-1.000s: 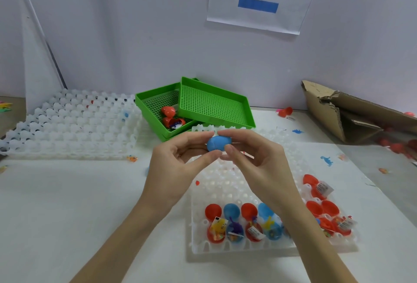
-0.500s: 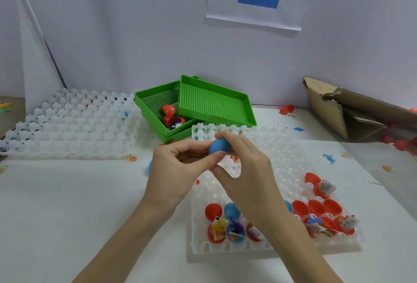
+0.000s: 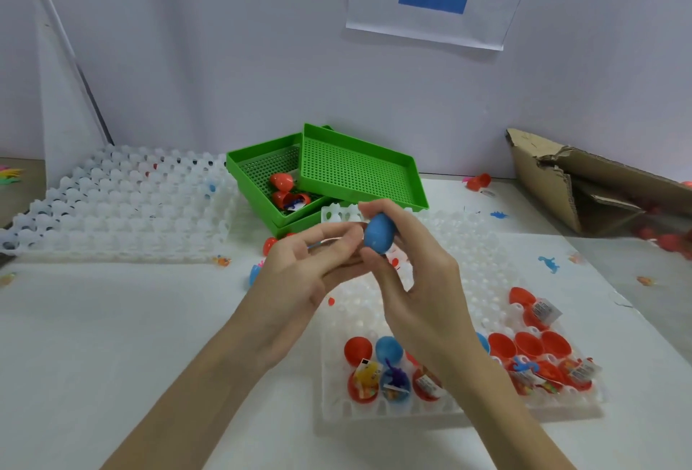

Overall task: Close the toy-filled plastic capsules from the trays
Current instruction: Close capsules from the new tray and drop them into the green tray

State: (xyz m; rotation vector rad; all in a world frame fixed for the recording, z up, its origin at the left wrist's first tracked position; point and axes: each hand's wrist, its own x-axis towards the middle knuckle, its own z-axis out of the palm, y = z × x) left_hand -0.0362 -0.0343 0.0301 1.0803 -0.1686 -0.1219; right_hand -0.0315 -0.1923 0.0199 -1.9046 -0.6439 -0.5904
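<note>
My right hand (image 3: 415, 282) pinches a closed blue egg-shaped capsule (image 3: 378, 233) between thumb and fingers, above the far part of the white cell tray (image 3: 483, 267). My left hand (image 3: 299, 275) is beside it with fingers loosely curled, its fingertips close to the capsule; I cannot tell whether they touch it. Along the tray's near edge sit several open red and blue capsule halves with toys and packets, such as a red one (image 3: 361, 383) and a blue one (image 3: 393, 383).
Two green mesh trays (image 3: 359, 166) stand behind the hands, the left one holding red capsules (image 3: 281, 181). A second white cell tray (image 3: 112, 203) lies at the left. A torn cardboard box (image 3: 561, 177) sits at the right. Loose toys lie on the white table.
The blue capsule has passed from both hands into the right hand's pinch and turned more upright. The left hand has eased off and opened slightly.
</note>
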